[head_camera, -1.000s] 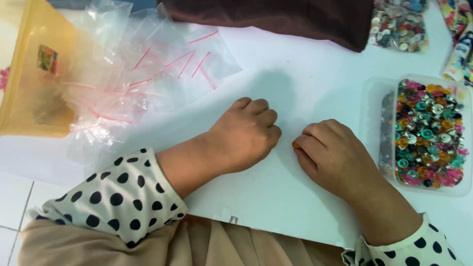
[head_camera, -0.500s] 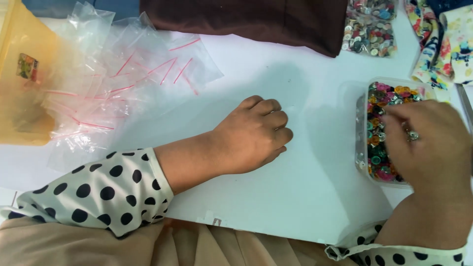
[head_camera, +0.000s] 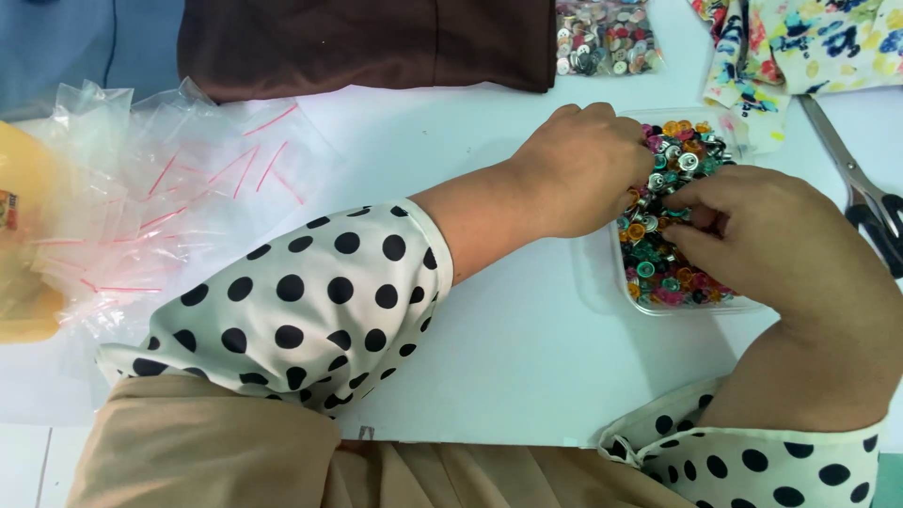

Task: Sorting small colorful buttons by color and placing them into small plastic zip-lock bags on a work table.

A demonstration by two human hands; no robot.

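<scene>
Snap buttons (head_camera: 670, 226), multicoloured, fill a clear tray (head_camera: 602, 282) on the tabletop (head_camera: 508, 357). Left hand (head_camera: 574, 174), previously resting apart, has joined right hand (head_camera: 771, 235); both sets of fingers curl in, grip indiscernible.

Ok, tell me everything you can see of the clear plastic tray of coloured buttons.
The clear plastic tray is shallow and rectangular with rounded corners, lying flat on the white table at the right. It is heaped with small round coloured buttons: orange, green, pink and silvery. The left hand and right hand both reach into the pile, hiding much of it.
</scene>
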